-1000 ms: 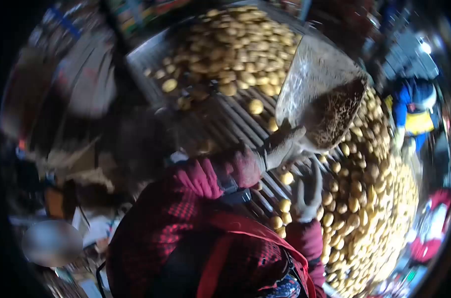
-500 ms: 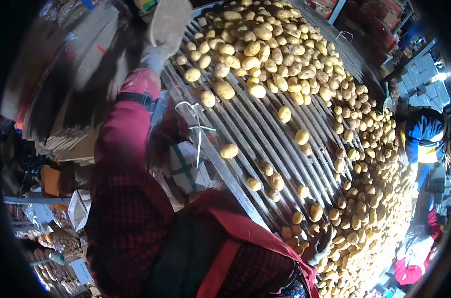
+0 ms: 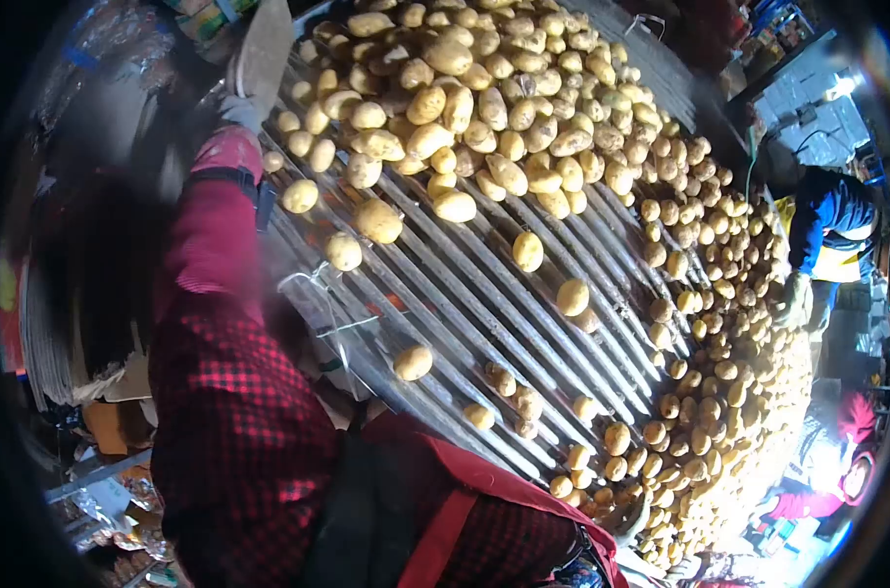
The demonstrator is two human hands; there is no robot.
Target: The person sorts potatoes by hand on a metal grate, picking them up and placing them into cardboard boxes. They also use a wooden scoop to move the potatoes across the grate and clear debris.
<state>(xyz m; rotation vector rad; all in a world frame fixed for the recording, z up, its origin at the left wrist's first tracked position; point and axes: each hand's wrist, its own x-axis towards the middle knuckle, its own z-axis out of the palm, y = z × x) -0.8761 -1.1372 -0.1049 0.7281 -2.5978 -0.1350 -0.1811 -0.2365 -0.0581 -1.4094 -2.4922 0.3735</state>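
Left edge: stacked flattened cardboard (image 3: 48,323) in shadow.
Upper right: dim aisle with stacked white boxes (image 3: 808,108) under a bright lamp (image 3: 839,86).
Right side: co-worker in blue jacket (image 3: 829,211).
Light: strong and warm overhead.

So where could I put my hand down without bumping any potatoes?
The bare strip of metal bars in the middle, between the big pile of potatoes up top and the thick band along the right edge. Only single potatoes dot it. The top and right side are packed tight.
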